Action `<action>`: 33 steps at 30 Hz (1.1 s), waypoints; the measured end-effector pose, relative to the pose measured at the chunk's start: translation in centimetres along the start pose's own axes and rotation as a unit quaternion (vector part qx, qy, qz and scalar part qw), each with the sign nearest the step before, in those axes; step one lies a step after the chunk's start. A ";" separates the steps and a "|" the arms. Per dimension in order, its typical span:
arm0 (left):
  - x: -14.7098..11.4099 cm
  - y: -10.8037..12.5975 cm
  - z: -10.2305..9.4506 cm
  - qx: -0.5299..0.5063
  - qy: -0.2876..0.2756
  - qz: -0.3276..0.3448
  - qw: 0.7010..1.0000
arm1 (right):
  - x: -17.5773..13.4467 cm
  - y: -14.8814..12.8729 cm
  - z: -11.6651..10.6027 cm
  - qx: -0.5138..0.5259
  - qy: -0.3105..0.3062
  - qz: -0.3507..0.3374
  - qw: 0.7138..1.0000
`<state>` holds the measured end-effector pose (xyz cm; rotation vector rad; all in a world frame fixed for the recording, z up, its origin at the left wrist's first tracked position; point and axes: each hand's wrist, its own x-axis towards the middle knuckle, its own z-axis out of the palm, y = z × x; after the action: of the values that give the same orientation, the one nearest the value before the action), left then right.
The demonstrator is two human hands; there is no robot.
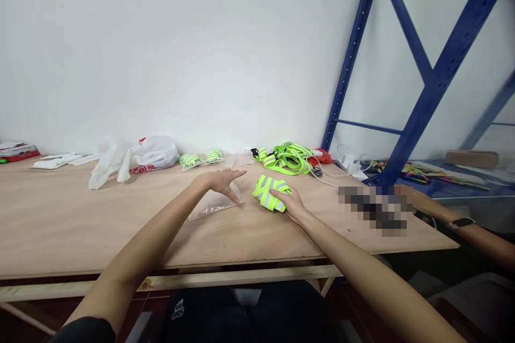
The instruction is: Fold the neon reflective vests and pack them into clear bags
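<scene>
My right hand is closed around a folded bundle of reflective strap, neon yellow-green with silver stripes, held low over the wooden table. To its left, my left hand hovers with fingers stretched out above a clear plastic bag. Whether the fingertips touch the bag I cannot tell. Behind my hands lies a loose heap of the same reflective straps, with a black buckle at its left end.
Two bagged strap bundles lie near the wall, beside a white plastic bag. A blue metal rack stands at the right. There another person's arm reaches in, near a blurred-out patch. A white cable crosses the table.
</scene>
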<state>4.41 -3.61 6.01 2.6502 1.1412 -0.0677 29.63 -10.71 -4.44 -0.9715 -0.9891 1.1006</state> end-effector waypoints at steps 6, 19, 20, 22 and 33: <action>1.7 -2.2 2.7 0.009 -0.013 -0.111 0.994 | 0.1 0.0 0.1 0.002 0.020 -0.001 1.000; 2.5 -1.9 3.9 0.005 -0.047 -0.115 0.992 | 0.1 0.1 0.2 -0.011 0.019 -0.013 1.000; 2.4 -1.9 3.9 0.000 -0.038 -0.104 0.994 | 0.1 0.1 0.2 -0.013 0.020 -0.017 1.000; 2.0 -1.9 3.8 -0.014 -0.005 -0.070 0.997 | 0.1 -0.3 0.1 -0.018 0.024 -0.028 0.999; -1.9 0.9 2.9 -0.189 0.095 0.177 0.961 | -3.2 -3.6 -0.3 -0.359 -0.146 -0.378 0.841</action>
<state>3.90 -6.31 3.71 2.4973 0.6293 0.4363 30.27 -14.51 -1.56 -0.8488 -1.9088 0.1748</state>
